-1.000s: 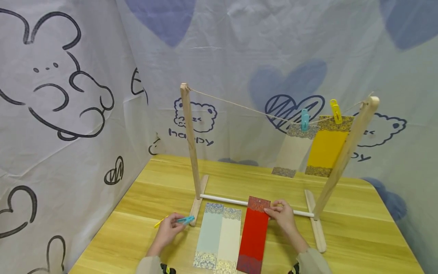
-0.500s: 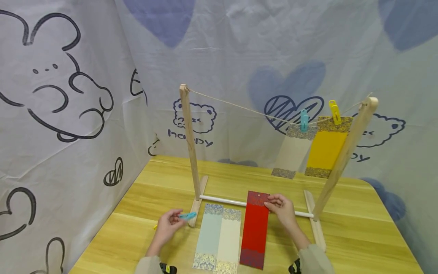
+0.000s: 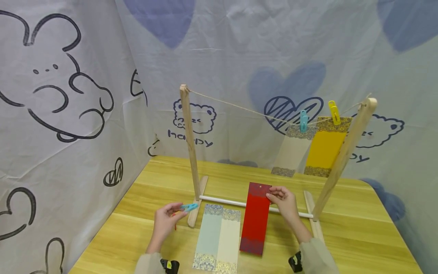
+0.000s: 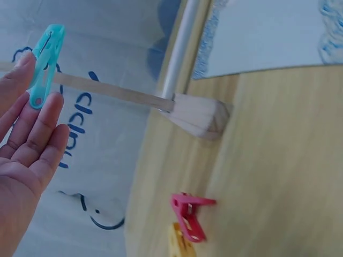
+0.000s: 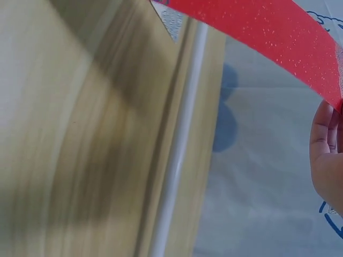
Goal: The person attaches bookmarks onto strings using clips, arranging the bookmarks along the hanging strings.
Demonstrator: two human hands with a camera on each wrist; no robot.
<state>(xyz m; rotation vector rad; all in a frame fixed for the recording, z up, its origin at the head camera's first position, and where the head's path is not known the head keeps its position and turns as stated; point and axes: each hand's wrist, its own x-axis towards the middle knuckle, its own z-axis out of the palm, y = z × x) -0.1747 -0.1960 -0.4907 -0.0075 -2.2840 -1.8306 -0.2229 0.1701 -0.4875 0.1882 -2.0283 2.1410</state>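
Observation:
My right hand (image 3: 286, 203) pinches the upper right edge of a red card (image 3: 256, 219) with a patterned border and a small hole at the top. The card is raised off the table, in front of the white rod. Between thumb and fingertips my left hand (image 3: 165, 222) holds a light blue clothespin (image 3: 189, 207), seen in the left wrist view (image 4: 47, 64) too. On the table below lie a red clothespin (image 4: 188, 214) and a yellow clothespin (image 4: 181, 243). A pale blue card (image 3: 209, 236) and a cream card (image 3: 228, 239) lie side by side between the hands.
A wooden stand has a left post (image 3: 190, 144), a right post (image 3: 345, 160) and a white rod (image 3: 222, 200) low between them. From its sagging string (image 3: 236, 104) hang a whitish card (image 3: 292, 150) and a yellow card (image 3: 325, 150), each under a clothespin. A patterned cloth hangs behind.
My right hand has lifted the red card upward and away from me, off the table. My left hand has risen slightly with the blue clothespin.

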